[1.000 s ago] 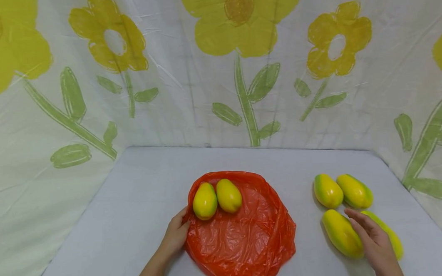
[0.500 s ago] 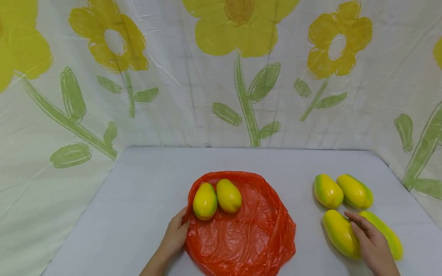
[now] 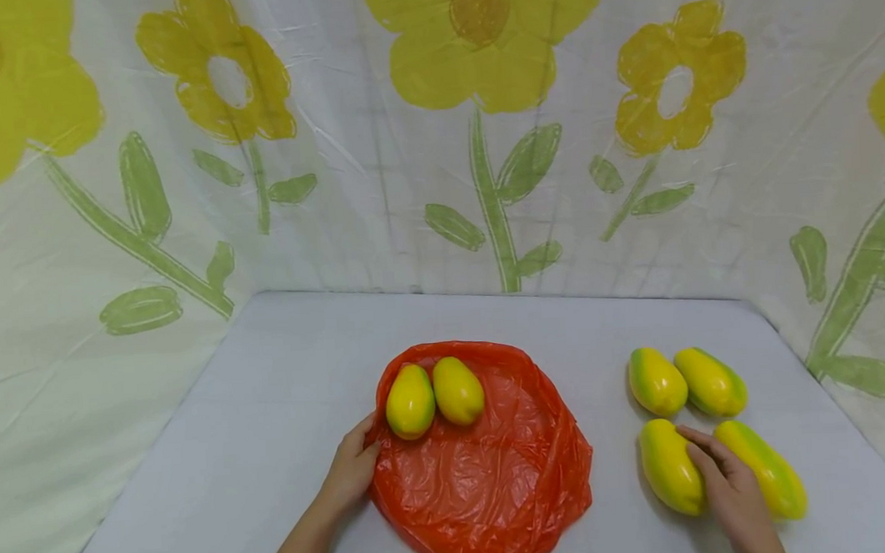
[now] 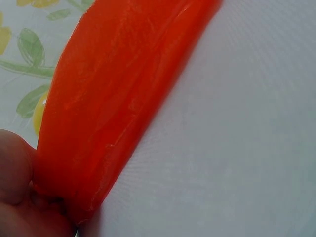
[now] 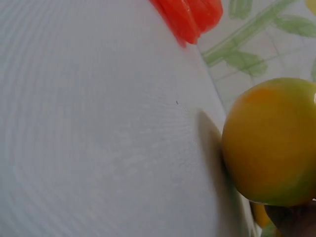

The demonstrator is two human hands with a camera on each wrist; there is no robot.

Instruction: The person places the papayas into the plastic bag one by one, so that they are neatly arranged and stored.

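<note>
A red plastic bag lies spread wide on the table, its mouth facing up. Two yellow papayas, a left one and a right one, sit inside near its far rim. My left hand pinches the bag's left edge between thumb and fingers; the left wrist view shows the thumb against the red film. At the right, my right hand grips a yellow papaya by its right side, thumb and fingers around it. The right wrist view shows this papaya close up, its shadow beside it.
Three more yellow-green papayas lie at the right: two farther back, one on the left and one on the right, and one just right of my right hand. Behind the white-covered table hangs a flower-printed curtain.
My right hand has closed in on the near papaya and shifted left, and the papaya has moved slightly left with it. My left hand and the bag have stayed in place.
</note>
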